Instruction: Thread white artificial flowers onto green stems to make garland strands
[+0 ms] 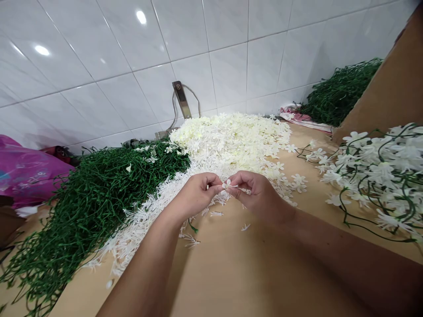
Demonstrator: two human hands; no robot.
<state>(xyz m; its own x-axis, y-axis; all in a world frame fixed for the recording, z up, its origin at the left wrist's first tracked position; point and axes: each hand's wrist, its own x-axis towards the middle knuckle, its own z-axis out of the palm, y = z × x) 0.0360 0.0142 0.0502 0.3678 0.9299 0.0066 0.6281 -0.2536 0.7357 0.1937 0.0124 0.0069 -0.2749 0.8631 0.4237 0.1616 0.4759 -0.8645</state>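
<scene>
Over the middle of the table, my left hand (200, 192) and my right hand (254, 190) meet fingertip to fingertip. Between them is a small white artificial flower (228, 185), pinched by the thumb and forefinger of each hand. Behind it spreads a heap of loose cream flower heads (238, 132). A pile of thin white stamen-like pieces (148, 224) runs down to the left, partly hidden by my left forearm. One short green stem (193, 226) pokes out below my left hand. A few stray white pieces (217, 213) lie near my wrists.
Green plastic stems (95, 198) form a big pile at left, beside a purple bag (33, 169). On the right lie assembled white flowers on stems (390, 176), with cardboard (383, 97) and more green stems (342, 92) behind. A metal bracket (181, 100) stands by the tiled wall (228, 70).
</scene>
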